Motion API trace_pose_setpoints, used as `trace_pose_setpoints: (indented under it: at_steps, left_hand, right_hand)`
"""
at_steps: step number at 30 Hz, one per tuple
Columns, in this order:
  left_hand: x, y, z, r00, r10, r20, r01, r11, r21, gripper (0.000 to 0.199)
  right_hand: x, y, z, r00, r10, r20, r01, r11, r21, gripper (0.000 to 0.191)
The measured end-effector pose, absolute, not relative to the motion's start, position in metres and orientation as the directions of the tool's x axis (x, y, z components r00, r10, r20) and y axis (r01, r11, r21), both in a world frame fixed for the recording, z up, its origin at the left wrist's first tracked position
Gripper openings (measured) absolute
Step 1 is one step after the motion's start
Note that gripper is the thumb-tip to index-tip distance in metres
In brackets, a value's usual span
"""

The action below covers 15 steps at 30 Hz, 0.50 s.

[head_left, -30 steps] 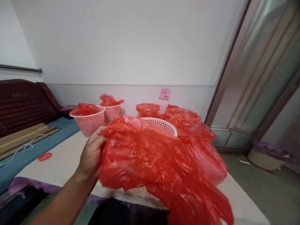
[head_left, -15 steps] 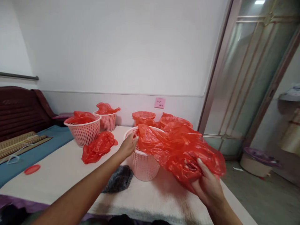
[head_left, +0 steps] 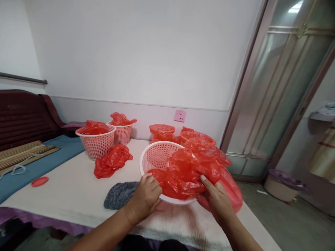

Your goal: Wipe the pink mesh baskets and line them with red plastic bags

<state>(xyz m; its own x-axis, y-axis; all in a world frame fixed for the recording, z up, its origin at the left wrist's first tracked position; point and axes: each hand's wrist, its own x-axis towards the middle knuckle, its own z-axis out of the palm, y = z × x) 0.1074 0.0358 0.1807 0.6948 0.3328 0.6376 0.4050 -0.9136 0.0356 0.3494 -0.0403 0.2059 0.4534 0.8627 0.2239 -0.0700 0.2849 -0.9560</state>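
My left hand (head_left: pixel 148 193) is closed on the left end of a red plastic bag (head_left: pixel 183 170), at the near left rim of a pink perforated basket (head_left: pixel 154 155). The basket tilts toward me, and the crumpled bag lies across its mouth and hangs over the right side. At the right, my right hand (head_left: pixel 217 195) pinches the same bag between thumb and fingers. A dark grey cloth item (head_left: pixel 121 195) rests on the table left of my left hand.
Two pink baskets (head_left: pixel 98 144) with red bags stand at the back left, a crumpled red bag (head_left: pixel 112 162) in front. Red-lined baskets (head_left: pixel 162 129) stand behind the held bag. A red ring (head_left: pixel 40 181) lies on the white table cover (head_left: pixel 70 188). A bin (head_left: pixel 281 186) stands on the floor.
My left hand has moved down and toward me with its end of the bag. The near basket has tipped toward me, its mouth now facing me. My right hand has shifted slightly left.
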Motion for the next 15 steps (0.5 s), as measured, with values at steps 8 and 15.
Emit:
trace_pose_setpoints:
  at_steps: [8, 15]
  left_hand:
    - [0.103, -0.012, 0.185, 0.660, 0.407, 0.632, 0.422, -0.896, 0.137, 0.013]
    - [0.098, -0.002, 0.234, 0.611, 0.718, 0.334, 0.328, -0.614, 0.718, 0.024]
  right_hand:
    - [0.340, -0.049, 0.218, 0.251, 0.814, 0.524, 0.634, 0.271, -0.724, 0.026]
    - [0.341, -0.045, 0.208, 0.127, 0.871, 0.474, 0.815, 0.181, -0.551, 0.006]
